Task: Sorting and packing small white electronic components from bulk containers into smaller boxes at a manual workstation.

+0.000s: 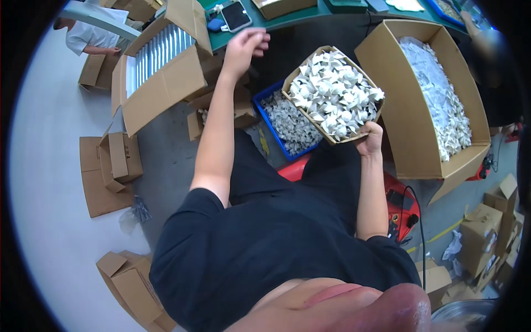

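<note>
My right hand [370,139] grips the near right corner of a shallow cardboard box [334,139], holding it tilted above my lap. Inside it is a heap of small white plastic pieces with pointed blades [334,94], like little fan wheels. My left hand [247,51] is raised to the left of the box, near the green table edge, its fingers loosely bent and apart with nothing visible in them. Lower down, partly hidden by the box, a blue plastic bin [271,128] contains many small greyish-white pieces [290,124].
To the right stands a large carton [395,105] with white pieces and a clear plastic bag. An open carton [166,83] with silvery rows stands left. A phone [235,16] lies on the green table [293,20]. Another person [91,36] is at the far left.
</note>
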A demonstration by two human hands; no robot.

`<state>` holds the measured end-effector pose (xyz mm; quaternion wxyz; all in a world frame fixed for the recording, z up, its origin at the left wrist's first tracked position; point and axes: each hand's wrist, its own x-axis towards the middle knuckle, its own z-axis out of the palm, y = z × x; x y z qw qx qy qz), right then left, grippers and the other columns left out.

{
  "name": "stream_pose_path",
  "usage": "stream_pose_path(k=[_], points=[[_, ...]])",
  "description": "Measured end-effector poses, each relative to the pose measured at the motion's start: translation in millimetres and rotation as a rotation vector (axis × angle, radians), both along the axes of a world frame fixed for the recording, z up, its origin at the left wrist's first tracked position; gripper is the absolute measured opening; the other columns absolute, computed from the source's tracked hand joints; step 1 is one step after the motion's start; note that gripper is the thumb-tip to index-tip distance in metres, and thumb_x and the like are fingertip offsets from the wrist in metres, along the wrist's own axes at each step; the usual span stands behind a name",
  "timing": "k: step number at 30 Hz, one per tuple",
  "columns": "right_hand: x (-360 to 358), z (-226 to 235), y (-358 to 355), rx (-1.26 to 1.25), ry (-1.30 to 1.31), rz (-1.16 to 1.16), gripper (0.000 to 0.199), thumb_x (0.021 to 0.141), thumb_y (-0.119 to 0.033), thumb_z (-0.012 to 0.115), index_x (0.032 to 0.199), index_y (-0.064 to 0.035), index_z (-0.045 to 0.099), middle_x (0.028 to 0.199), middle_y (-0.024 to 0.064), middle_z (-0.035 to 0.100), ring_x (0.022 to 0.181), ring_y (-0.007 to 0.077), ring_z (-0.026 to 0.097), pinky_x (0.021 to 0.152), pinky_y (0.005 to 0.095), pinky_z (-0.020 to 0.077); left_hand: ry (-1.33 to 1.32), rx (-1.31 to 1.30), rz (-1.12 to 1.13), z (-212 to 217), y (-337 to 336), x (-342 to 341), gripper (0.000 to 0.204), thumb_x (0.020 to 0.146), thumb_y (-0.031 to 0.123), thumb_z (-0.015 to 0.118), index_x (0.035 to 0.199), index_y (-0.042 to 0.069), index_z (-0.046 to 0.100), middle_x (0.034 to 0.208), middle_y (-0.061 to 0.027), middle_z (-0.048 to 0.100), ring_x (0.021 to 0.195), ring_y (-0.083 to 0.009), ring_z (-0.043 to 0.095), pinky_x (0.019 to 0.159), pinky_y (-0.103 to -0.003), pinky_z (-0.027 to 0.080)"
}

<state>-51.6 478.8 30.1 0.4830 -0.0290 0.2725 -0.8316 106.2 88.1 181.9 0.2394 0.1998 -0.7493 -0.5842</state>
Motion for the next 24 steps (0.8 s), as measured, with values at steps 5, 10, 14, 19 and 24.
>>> stream_pose_path(k=[5, 10, 14, 19, 24], points=[[-1, -46, 6, 0.199, -0.064, 0.107, 0.075, 0.061, 0.002, 0.049, 0.136, 0.0094, 0.052, 0.128, 0.0186, 0.065, 0.118, 0.0329, 0.064, 0.104, 0.0447, 0.0506, -0.165, 0.473, 0.028, -94, 86, 94, 0.05, 0.104, 0.039, 0.056, 0.142, 0.006, 0.054, 0.133, -0.0118, 0.065, 0.112, -0.0184, 0.066, 0.091, -0.034, 0.056], [0, -51, -4, 0.185, -0.108, 0.339, 0.078, 0.06, 0.002, 0.05, 0.138, 0.0082, 0.05, 0.128, 0.02, 0.065, 0.121, 0.0333, 0.063, 0.106, 0.0433, 0.0509, -0.087, 0.968, -0.001, -181, 140, 129, 0.057, 0.105, 0.046, 0.051, 0.147, 0.007, 0.049, 0.139, -0.0113, 0.061, 0.123, -0.0209, 0.061, 0.101, -0.038, 0.052], [-18, -88, -26, 0.256, -0.175, 0.507, 0.083, 0.059, 0.003, 0.05, 0.141, 0.0068, 0.048, 0.131, 0.0209, 0.063, 0.122, 0.0337, 0.062, 0.106, 0.0428, 0.0509, -0.063, 1.134, 0.156, -211, 166, 97, 0.064, 0.106, 0.052, 0.047, 0.15, 0.006, 0.046, 0.144, -0.0117, 0.058, 0.128, -0.0225, 0.059, 0.105, -0.039, 0.049], [-8, -131, -13, 0.295, -0.209, 0.644, 0.089, 0.056, 0.005, 0.051, 0.145, 0.0063, 0.044, 0.135, 0.0223, 0.061, 0.122, 0.0347, 0.063, 0.106, 0.0434, 0.0511, 0.04, 1.333, 0.286, -230, 188, 107, 0.073, 0.105, 0.06, 0.039, 0.151, 0.004, 0.044, 0.147, -0.0145, 0.055, 0.134, -0.0273, 0.054, 0.114, -0.041, 0.041], [-19, -122, -16, 0.331, -0.246, 0.612, 0.09, 0.055, 0.005, 0.051, 0.144, 0.0085, 0.043, 0.132, 0.0233, 0.062, 0.117, 0.0356, 0.065, 0.102, 0.044, 0.0537, 0.173, 1.412, 0.159, -238, 157, 104, 0.072, 0.105, 0.062, 0.039, 0.149, 0.005, 0.047, 0.144, -0.0112, 0.058, 0.126, -0.0226, 0.059, 0.105, -0.038, 0.048]])
